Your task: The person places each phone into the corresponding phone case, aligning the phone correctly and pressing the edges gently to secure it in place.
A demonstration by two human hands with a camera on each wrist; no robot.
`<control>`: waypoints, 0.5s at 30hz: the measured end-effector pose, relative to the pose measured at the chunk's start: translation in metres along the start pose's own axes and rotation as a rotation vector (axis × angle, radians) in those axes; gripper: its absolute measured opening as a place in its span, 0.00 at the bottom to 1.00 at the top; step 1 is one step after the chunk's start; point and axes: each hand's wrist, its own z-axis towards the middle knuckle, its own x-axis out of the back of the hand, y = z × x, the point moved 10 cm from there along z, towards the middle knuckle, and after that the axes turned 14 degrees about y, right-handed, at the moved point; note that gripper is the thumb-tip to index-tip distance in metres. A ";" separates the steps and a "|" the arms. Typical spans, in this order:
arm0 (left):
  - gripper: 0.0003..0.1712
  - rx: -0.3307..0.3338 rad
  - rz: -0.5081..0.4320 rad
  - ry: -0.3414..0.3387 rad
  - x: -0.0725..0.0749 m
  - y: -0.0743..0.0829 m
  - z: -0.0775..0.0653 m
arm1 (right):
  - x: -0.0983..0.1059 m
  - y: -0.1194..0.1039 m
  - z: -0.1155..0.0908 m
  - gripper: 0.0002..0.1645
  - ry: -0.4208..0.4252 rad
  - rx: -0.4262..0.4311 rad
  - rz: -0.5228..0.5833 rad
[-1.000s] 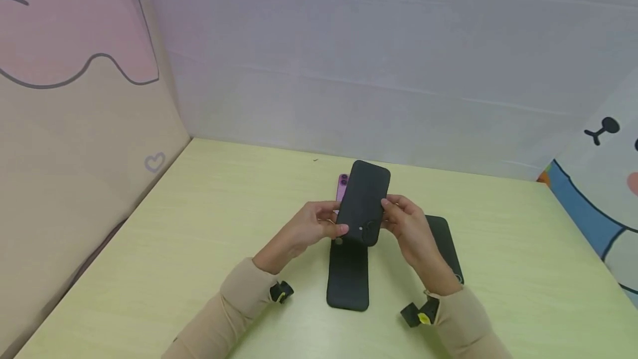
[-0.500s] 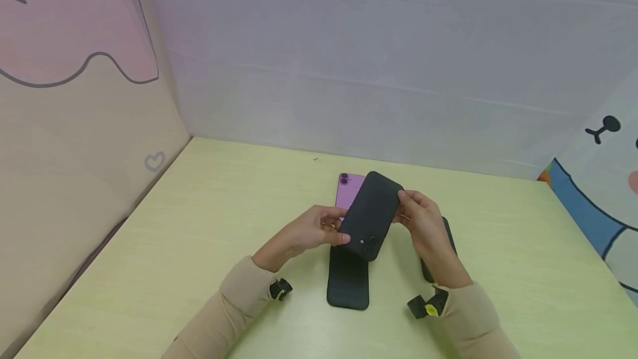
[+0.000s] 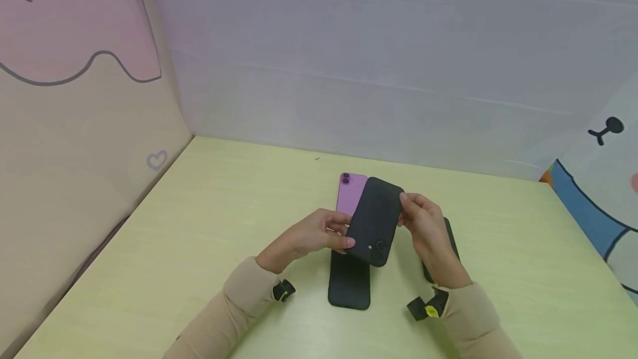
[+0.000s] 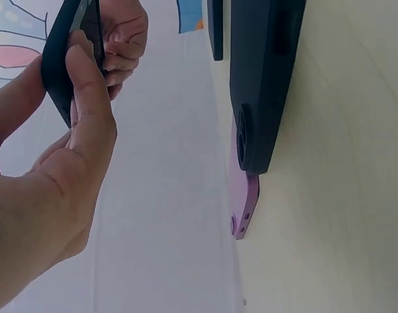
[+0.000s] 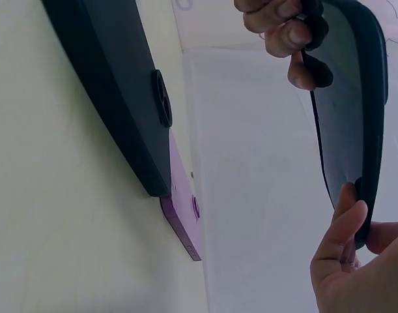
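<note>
Back sheet (image 3: 399, 71): 1x, pale grey-lilac, creased, well behind the flat black phone (image 3: 349, 282). All places below are relative to that phone.

Worktop (image 3: 239, 193): 1x, smooth pale yellow, faint grain, directly under it.

Printed panels: 2x. Left panel (image 3: 89, 115), off to its left, pink over beige with a wavy dark outline. Right panel (image 3: 618, 181), off to its right, white and blue cartoon.

Sleeves: 2x, beige, one either side of it. Left sleeve (image 3: 224, 309), right sleeve (image 3: 473, 320).

Hands: 2x bare. Left hand (image 3: 311, 234), above and left of it: fingers pinch the left edge of the held black phone (image 3: 377, 218), thumb on its back. Right hand (image 3: 426, 226), above and right of it: fingers pinch the same phone's upper right corner.

Phones: 4x, rounded slabs, 3 black, 1 purple. Held one is tilted, raised over its far end and right; matte back, round camera bump, glossy underside. Purple phone (image 3: 350, 193) lies just behind it. Third black phone (image 3: 451, 235) lies to its right, partly hidden by the right arm.

Wrist mounts: 2x, black, left mount (image 3: 284, 290) and right mount (image 3: 426, 307), flanking it. Yellow patch on right mount, too small to read.

Printed heart (image 3: 157, 159): 1x, mauve outline, far left of it.
</note>
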 end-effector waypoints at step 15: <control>0.26 0.031 -0.097 0.095 0.005 -0.003 0.003 | -0.006 0.006 -0.006 0.16 -0.113 0.002 -0.131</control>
